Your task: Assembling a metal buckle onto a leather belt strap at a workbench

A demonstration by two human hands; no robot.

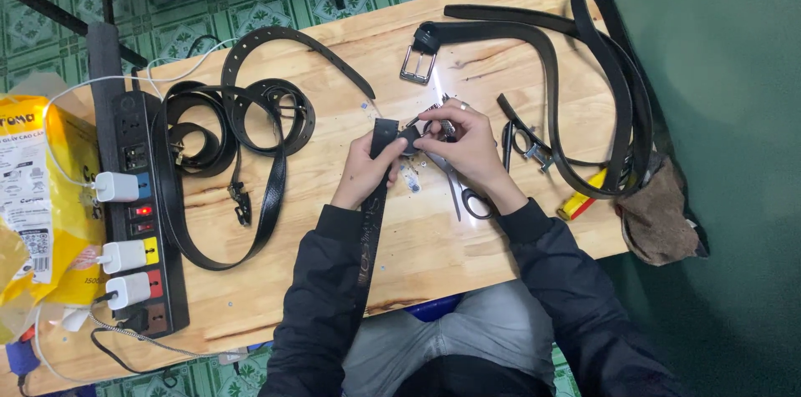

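Observation:
My left hand [365, 166] pinches the end of a black belt strap [370, 222] that runs down over the table edge toward my lap. My right hand [464, 147] holds a small metal buckle part [434, 126] against that strap end. Both hands meet near the middle of the wooden table [434, 255]. Scissors [467, 197] lie on the table under my right wrist, partly hidden.
Coiled black belts [242, 126] lie at left. A long belt with a silver buckle [417, 63] loops at the right. A black power strip [138, 197] with white chargers sits at left, next to a yellow bag [37, 197]. A brown cloth [659, 213] and yellow tool [580, 201] are at right.

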